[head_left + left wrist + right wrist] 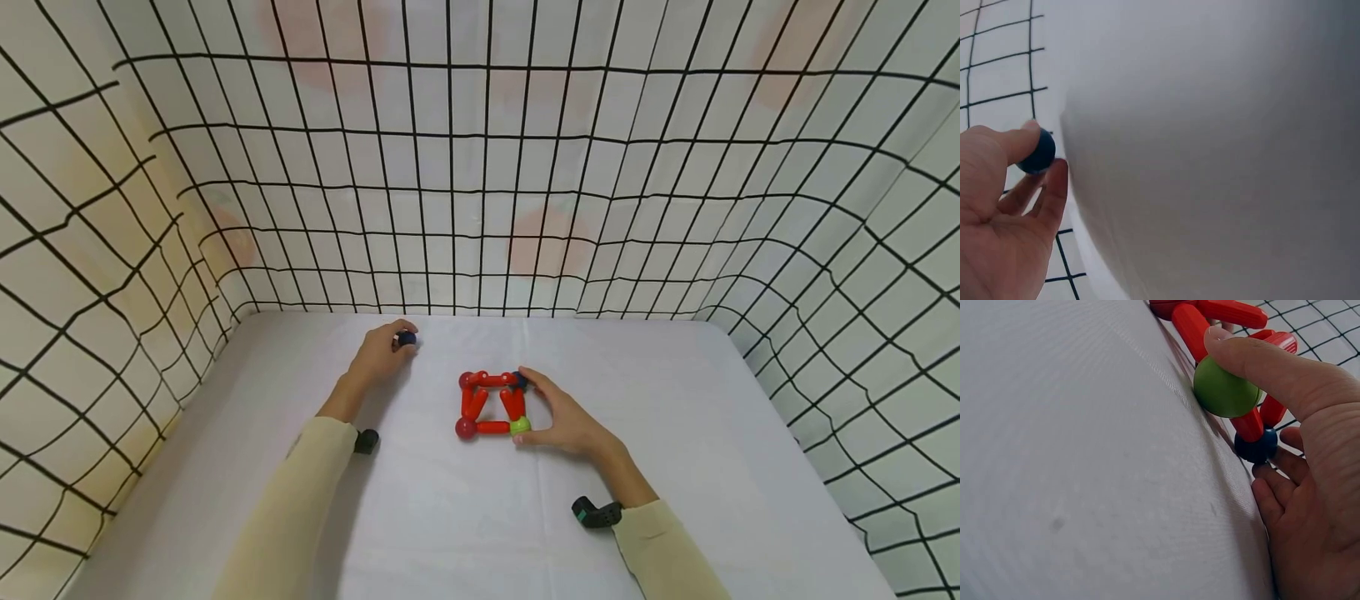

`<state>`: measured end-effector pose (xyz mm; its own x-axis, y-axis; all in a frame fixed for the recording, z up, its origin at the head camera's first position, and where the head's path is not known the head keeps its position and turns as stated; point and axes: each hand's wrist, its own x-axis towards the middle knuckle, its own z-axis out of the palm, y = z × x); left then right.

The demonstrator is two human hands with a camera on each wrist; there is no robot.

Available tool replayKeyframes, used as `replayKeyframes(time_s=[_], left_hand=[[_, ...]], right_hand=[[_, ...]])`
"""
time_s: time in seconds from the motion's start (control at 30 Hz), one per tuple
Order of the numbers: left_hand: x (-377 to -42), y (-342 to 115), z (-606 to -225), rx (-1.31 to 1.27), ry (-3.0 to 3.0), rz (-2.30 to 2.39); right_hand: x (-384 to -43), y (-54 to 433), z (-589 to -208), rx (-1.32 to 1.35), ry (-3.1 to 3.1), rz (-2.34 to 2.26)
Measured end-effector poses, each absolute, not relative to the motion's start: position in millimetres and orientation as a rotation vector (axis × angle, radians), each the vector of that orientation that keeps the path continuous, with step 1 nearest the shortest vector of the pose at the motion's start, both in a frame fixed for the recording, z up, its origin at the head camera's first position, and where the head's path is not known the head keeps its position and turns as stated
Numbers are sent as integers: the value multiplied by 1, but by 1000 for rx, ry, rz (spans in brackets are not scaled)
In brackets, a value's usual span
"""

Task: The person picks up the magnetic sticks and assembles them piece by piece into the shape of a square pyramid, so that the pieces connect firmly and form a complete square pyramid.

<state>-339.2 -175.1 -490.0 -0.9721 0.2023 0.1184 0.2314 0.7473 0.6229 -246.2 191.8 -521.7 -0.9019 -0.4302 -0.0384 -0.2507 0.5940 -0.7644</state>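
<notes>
Between thumb and fingers, my left hand (pixel 381 354) pinches a dark blue ball (pixel 1039 153) toward the far left of the table. To its right lies a four-sided frame of red rods (pixel 492 427) joined by balls at the corners. Two corners are red balls (pixel 466 427) on the left side. The near right corner is a green ball (pixel 1225 389), and the far right one a blue ball (pixel 1256 445). My right hand (pixel 572 423) holds the frame's right side, thumb on the green ball and fingers at the blue one. Some shorter red rods (pixel 477 404) slant inside the frame.
A white cloth covers the table (pixel 450 517). Black wire grid (pixel 465 167) over white sheeting walls the back and both sides. Each wrist wears a black strap-on device (pixel 597 512).
</notes>
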Motion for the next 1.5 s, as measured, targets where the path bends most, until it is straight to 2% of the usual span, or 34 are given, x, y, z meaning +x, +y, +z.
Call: replayKeyframes(time_s=[0.33,0.87,1.5], left_hand=[[-314,-158,-485,-503,-2761,-1291],[-274,-101,-476,-772,-2579,-1506],[-259,-75,-481,-969,-2603,-1374]], right_hand=[[-245,191,-521,-563,2620,-1181],[-243,190,-518,-576,2590,-1233],[-242,192,-520,-648,2588,-1235]])
